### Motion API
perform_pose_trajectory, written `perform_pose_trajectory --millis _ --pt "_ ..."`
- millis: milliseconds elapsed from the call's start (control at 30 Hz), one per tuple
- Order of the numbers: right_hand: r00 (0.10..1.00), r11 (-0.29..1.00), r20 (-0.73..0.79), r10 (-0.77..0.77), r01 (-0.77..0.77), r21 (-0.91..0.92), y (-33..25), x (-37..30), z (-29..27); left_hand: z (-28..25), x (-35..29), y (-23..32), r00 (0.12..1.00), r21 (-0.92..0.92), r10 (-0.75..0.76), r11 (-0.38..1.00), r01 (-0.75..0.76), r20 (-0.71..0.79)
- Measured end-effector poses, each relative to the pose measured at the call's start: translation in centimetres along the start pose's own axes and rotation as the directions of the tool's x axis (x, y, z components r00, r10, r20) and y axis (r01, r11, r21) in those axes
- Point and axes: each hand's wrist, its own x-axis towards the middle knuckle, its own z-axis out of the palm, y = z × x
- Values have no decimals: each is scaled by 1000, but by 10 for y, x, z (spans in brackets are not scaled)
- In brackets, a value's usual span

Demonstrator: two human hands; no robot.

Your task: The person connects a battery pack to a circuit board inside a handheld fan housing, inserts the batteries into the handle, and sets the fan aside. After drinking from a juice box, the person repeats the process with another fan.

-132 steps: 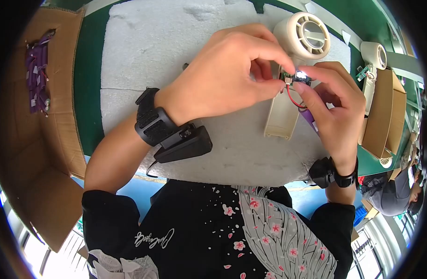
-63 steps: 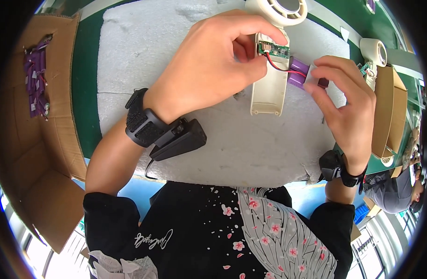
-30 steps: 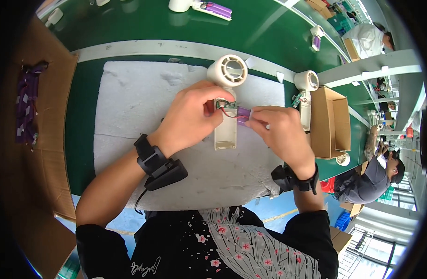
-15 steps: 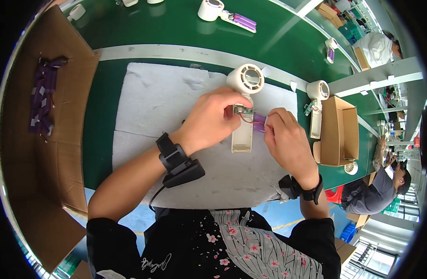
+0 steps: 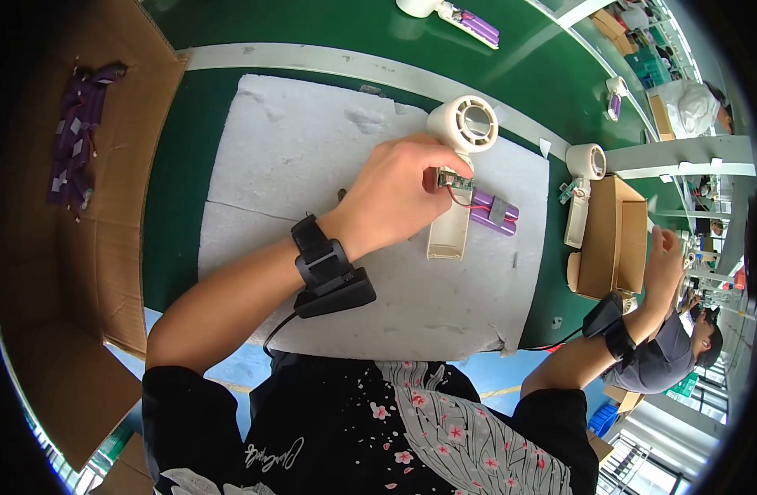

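A white handheld fan with a round head and opened handle lies on the foam pad. My left hand is closed round the fan just below its head, thumb and finger against a small green circuit board. Red wires run from the board to a purple battery pack, which lies on the pad to the right of the handle. Reaching out to the right, beyond the small cardboard box, my right hand has its fingers extended and slightly apart. Nothing shows in it.
The pale foam pad covers the green bench before me. At left, a large cardboard box contains several purple battery packs. Another opened fan stands by the small cardboard box. A person sits at far right.
My right hand has let go of the battery pack and swung right, past the small box. The pack now rests on the pad. My left hand keeps its hold on the fan.
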Motion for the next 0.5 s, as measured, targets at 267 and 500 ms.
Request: perform_pose_trajectory --millis 267,500 --pt "438 371 108 -892 576 728 -156 -100 48 0 -5 -7 994 -60 22 998 -28 -106" --pt "344 380 295 -892 215 900 -142 -94 61 0 -3 -3 996 -10 13 1000 -14 -84"
